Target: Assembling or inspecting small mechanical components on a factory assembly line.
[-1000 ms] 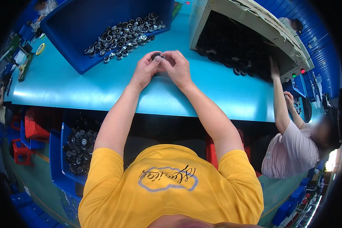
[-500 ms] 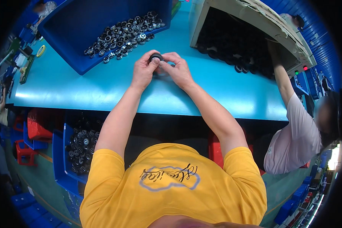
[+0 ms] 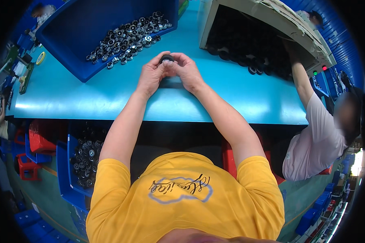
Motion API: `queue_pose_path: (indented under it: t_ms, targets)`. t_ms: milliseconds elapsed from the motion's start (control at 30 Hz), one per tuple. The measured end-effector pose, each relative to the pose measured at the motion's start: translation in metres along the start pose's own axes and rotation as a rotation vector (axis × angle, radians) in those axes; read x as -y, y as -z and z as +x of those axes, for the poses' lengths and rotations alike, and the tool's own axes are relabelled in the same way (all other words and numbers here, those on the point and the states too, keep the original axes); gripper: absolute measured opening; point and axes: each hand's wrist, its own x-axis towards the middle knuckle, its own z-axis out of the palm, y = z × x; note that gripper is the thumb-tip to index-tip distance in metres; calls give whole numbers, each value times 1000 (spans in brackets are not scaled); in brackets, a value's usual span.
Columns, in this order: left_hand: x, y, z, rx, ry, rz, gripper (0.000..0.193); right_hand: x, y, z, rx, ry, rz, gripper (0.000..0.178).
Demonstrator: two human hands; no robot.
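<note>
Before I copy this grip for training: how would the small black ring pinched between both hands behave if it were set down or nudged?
The small black ring looks round and rigid, so it would probably roll if set on edge on the smooth blue table. Like the shiny parts in the blue bin, it seems metal-cored: likely heavy for its size, perhaps slippery. Left hand and right hand both pinch it.

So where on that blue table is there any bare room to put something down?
The widest bare stretch is the near strip of the table, between its front edge and the blue bin of metal rings. Another runs right of the right hand, below the open cardboard box. Both hands pinch a small black ring mid-table. The far left edge is cluttered with small things.
</note>
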Motion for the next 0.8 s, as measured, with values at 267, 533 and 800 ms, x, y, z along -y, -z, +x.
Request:
queue_pose_path:
  t_ms: [267,533,800]
  targets:
    - [11,8,2,34,-81,225,48,3,-7,-6,-46,32,1,32]
    - [13,2,-1,49,-96,242,46,-1,1,-3,-53,40,-5,33]
    - [17,0,-3,101,-149,379,51,-3,3,-5,-93,54,-29,26]
